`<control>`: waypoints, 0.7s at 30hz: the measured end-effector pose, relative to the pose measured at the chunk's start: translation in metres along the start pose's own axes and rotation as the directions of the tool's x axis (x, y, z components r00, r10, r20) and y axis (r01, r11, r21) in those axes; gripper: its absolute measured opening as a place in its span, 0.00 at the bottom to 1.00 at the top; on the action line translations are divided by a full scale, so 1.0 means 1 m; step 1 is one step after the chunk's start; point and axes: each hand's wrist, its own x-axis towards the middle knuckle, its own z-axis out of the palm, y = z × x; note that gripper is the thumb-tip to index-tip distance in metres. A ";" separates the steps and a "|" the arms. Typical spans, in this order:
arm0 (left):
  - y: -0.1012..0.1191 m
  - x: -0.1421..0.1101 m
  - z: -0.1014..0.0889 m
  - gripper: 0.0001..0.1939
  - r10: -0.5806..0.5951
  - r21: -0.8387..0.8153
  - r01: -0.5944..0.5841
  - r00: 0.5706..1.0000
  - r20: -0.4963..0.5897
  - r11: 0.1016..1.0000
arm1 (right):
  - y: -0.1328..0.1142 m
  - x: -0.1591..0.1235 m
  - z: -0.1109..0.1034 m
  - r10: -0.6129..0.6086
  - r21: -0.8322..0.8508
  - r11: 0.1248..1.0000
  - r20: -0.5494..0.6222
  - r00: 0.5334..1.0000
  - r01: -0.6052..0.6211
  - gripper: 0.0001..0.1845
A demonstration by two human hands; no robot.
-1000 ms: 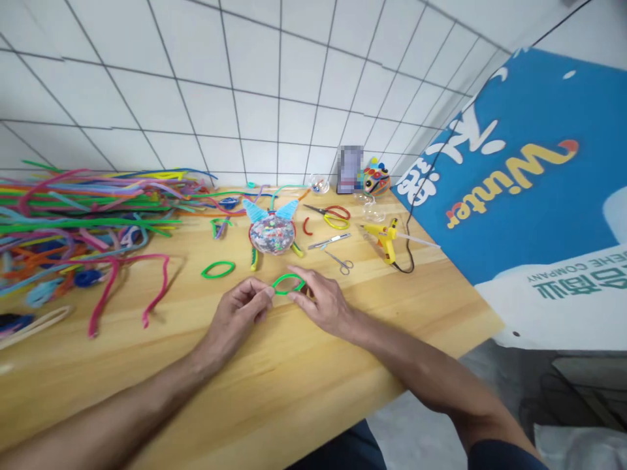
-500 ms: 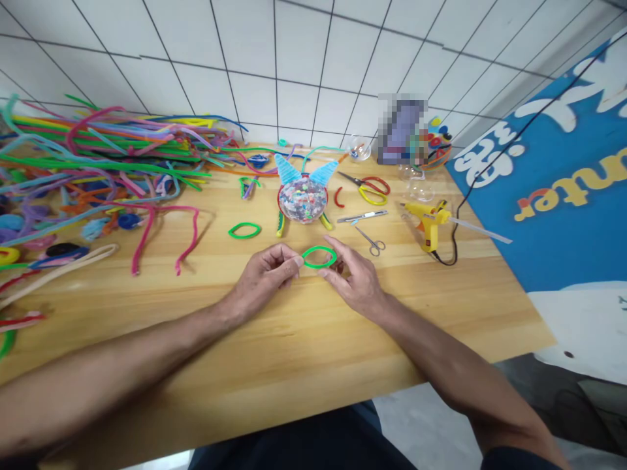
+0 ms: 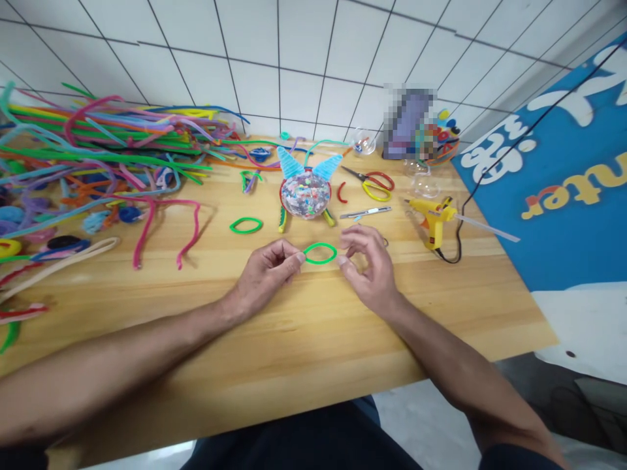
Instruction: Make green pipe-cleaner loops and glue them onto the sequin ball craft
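My left hand [image 3: 275,269] pinches the left end of a green pipe-cleaner loop [image 3: 321,244], bent into a pointed eye shape and held above the table. At the loop's right tip is my right hand [image 3: 368,269], its fingers curved and thumb apart from them; it looks free of the loop. A similar green loop [image 3: 246,232] lies on the table to the left. Just beyond the hands stands a round craft figure [image 3: 306,194] with a speckled, clear-looking body, blue pipe-cleaner ears [image 3: 327,168] and green-and-yellow legs.
Pipe cleaners [image 3: 122,140] are heaped at the left, near a bent pink one [image 3: 149,235]. To the right lie red-and-yellow scissors [image 3: 377,186], a craft knife [image 3: 366,213] and a yellow glue gun [image 3: 434,222] with a cord. My right hand mostly covers small scissors [image 3: 386,242].
My right hand has drawn back to the right from around the loop, whose right end now shows as a point. My left hand keeps its pinch.
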 end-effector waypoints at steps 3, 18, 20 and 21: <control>-0.001 -0.002 0.001 0.19 0.029 0.024 -0.029 0.999 0.013 0.999 | -0.003 0.003 -0.010 -0.203 -0.232 0.947 0.110 0.973 0.224 0.12; -0.001 -0.001 0.001 0.17 0.120 0.064 -0.124 0.991 0.061 0.990 | 0.003 0.006 -0.011 -0.234 -0.238 0.921 0.290 0.928 0.307 0.06; -0.002 -0.001 0.001 0.16 0.118 0.061 -0.121 0.991 0.058 0.991 | 0.003 0.007 -0.011 -0.200 -0.144 0.959 0.263 0.944 0.244 0.04; -0.002 0.000 0.001 0.16 0.110 0.056 -0.113 0.992 0.057 0.992 | 0.003 0.008 -0.012 -0.166 -0.094 0.977 0.229 0.959 0.192 0.04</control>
